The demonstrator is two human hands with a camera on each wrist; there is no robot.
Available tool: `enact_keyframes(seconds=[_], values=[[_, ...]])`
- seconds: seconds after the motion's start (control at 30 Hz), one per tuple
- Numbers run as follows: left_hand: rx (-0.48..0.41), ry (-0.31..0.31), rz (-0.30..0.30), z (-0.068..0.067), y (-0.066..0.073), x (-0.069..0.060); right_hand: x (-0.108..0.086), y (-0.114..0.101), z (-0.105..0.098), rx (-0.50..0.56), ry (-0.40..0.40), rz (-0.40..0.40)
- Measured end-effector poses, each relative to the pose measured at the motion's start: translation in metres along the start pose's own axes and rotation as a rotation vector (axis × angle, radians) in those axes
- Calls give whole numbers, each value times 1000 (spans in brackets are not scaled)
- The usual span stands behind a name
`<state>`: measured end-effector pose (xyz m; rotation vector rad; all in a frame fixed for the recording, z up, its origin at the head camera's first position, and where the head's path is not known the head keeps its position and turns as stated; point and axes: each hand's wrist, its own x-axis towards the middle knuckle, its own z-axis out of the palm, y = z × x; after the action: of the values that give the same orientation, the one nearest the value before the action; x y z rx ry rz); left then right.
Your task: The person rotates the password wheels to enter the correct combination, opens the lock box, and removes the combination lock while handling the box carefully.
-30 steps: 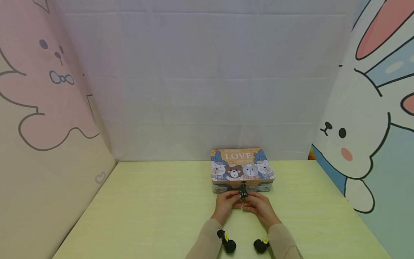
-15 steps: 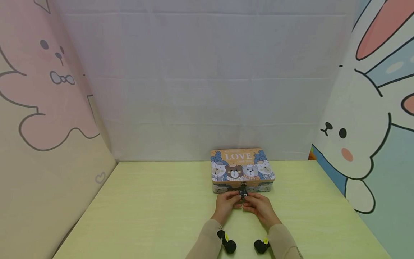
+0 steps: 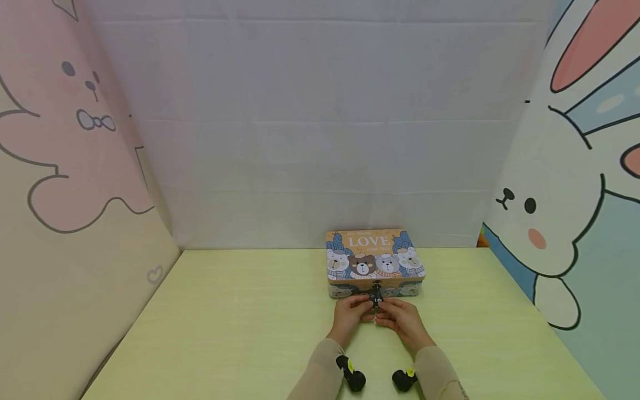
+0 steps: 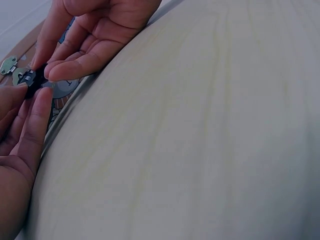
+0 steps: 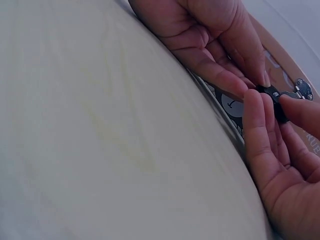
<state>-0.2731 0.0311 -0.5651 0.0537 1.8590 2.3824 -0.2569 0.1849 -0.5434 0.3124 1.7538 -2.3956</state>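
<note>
A tin box (image 3: 370, 255) with bears and the word LOVE on its lid stands closed toward the back of the table. At its front clasp, metal in the left wrist view (image 4: 9, 65), is a small black lock-like piece (image 3: 376, 300) (image 4: 31, 80) (image 5: 278, 111). My left hand (image 3: 346, 318) (image 4: 17, 160) (image 5: 205, 35) pinches it from the left. From the right, my right hand (image 3: 405, 322) (image 4: 102, 32) (image 5: 287, 175) grips it between thumb and fingers. Fingertips hide part of the piece.
The pale yellow table (image 3: 225, 322) extends around the hands. A white sheet (image 3: 320, 133) hangs behind the box, and cartoon-printed panels flank both sides. A black wrist mount (image 3: 356, 380) sits by the left sleeve, another (image 3: 403, 380) by the right.
</note>
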Motion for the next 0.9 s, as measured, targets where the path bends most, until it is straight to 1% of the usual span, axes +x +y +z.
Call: enact_keyframes(seconds=[0.13,0.37,0.43,0.63,0.73,0.9], values=[[6,4,-2,0,-1,0,-1,-1,1,-2,6,0],[-6,-20,3,-1,-1,3,-2,-1,1,-8,7,-8],[-4,-21,6,-1,-1,2,-1,-1,1,-5,13,-7],[-1,-9,14,0,0,0,0,0,2,-3,36,4],[-3,-7,7,0,1,-1,1,0,2,-1,41,10],[-9,-9,12,0,0,0,2,0,1,3,27,12]])
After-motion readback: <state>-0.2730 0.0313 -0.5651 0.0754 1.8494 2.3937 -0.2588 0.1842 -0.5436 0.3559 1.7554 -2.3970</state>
